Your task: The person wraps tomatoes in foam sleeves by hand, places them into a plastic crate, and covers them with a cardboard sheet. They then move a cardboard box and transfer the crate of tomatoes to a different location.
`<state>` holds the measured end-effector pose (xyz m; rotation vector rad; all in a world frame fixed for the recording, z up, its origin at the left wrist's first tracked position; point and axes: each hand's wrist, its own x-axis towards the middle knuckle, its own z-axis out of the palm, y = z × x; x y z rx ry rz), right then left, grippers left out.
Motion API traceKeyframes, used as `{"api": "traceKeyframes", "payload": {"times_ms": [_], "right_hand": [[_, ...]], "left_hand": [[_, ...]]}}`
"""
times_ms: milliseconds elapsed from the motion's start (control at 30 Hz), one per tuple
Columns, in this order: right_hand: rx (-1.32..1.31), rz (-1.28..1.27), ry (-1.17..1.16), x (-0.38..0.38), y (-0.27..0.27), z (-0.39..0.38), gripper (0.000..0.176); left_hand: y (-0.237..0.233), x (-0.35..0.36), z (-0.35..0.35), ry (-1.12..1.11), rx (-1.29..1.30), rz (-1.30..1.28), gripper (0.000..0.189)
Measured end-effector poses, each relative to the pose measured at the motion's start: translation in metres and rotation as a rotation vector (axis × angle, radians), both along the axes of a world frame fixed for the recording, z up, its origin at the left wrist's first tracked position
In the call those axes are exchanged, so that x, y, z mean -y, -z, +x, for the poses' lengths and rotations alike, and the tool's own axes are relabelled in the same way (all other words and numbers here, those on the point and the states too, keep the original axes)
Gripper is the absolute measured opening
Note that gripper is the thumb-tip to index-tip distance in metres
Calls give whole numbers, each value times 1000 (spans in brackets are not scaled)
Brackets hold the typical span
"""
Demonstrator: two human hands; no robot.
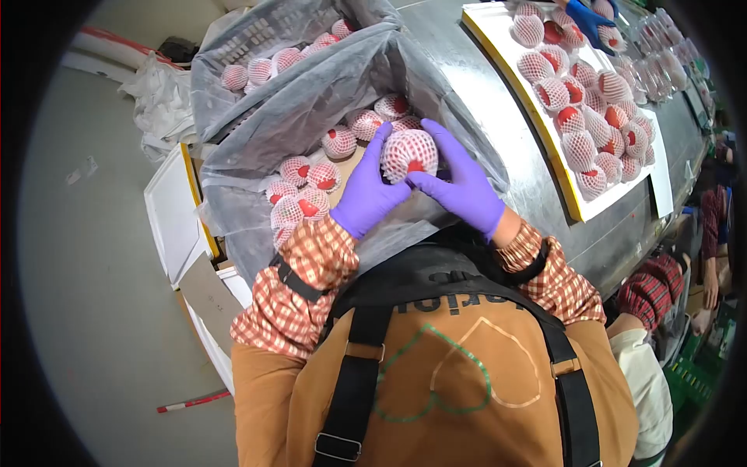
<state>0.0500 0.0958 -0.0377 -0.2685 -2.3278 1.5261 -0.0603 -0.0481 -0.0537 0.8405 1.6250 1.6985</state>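
Between my purple-gloved hands is a red fruit in white foam netting (409,153), held above the near lined crate (257,156). My left hand (369,187) curves round its left side, and my right hand (461,183) wraps its right side with the thumb below. More netted fruits (339,142) lie in the crate, some along its far side and several in a group (313,201) at its left. My hands and the held fruit hide part of the crate's inside.
Behind stands a second lined crate (233,48) with netted fruits. On the metal table (451,47), a yellow-edged tray (537,140) holds several netted fruits. A co-worker's blue-gloved hand (593,23) reaches over it. Clear plastic packs (661,54) and other people are at the right.
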Motion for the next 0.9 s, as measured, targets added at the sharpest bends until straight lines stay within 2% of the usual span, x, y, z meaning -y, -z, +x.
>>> {"api": "traceKeyframes", "payload": {"times_ms": [33, 100, 133, 167, 233, 267, 300, 367, 400, 433, 500, 567, 633, 700, 733, 800, 833, 900], "right_hand": [[-8, 7, -12, 5, -2, -6, 70], [-42, -257, -99, 17, -4, -16, 58], [-187, -201, -90, 19, 1, -23, 43], [-190, -206, -107, 21, 0, -28, 43], [-221, -216, -137, 30, -3, -35, 35], [-193, -304, -142, 36, -5, -36, 31], [-193, -301, -155, 38, -8, -38, 31], [-151, -222, -197, 38, -12, -44, 30], [-154, -222, -203, 35, -13, -46, 30], [-129, -208, -200, 30, -13, -49, 30], [-111, -198, -195, 20, -14, -46, 31], [327, -340, -190, 4, -21, -39, 35], [366, -768, -355, -8, -34, -25, 42], [150, -1125, -529, -9, -33, -13, 43], [149, -1128, -535, -8, -23, -6, 43], [-215, -497, -378, 2, -5, 3, 40], [-219, -501, -368, 4, -9, 1, 40], [-108, -1739, -426, 8, -22, -1, 39]], "left_hand": [[-7, 7, 6, -12, -8, 7, 89], [-14, 20, 15, -139, -145, 9, 94], [-14, 25, 15, -261, -438, -95, 94], [-17, 29, 17, -277, -443, -101, 94], [-24, 34, 24, -452, -480, -142, 94], [-29, 36, 27, -589, -690, -350, 93], [-24, 41, 24, -603, -690, -350, 93], [-7, 53, 12, -468, -260, -94, 96], [-22, 58, 15, -387, -53, 47, 91], [-33, 64, 18, -391, -57, 48, 91], [-46, 77, 21, -230, 352, 284, 88], [-47, 82, 21, -181, 440, 373, 83], [-50, 82, 19, -166, 860, 661, 79], [-43, 84, 12, -154, 906, 671, 73], [-40, 83, 10, -178, 1017, 660, 78], [-44, 76, 11, -246, 1191, 606, 84], [-43, 74, 11, -241, 1193, 595, 84], [-41, 68, 12, -101, 1269, 622, 79]]}}
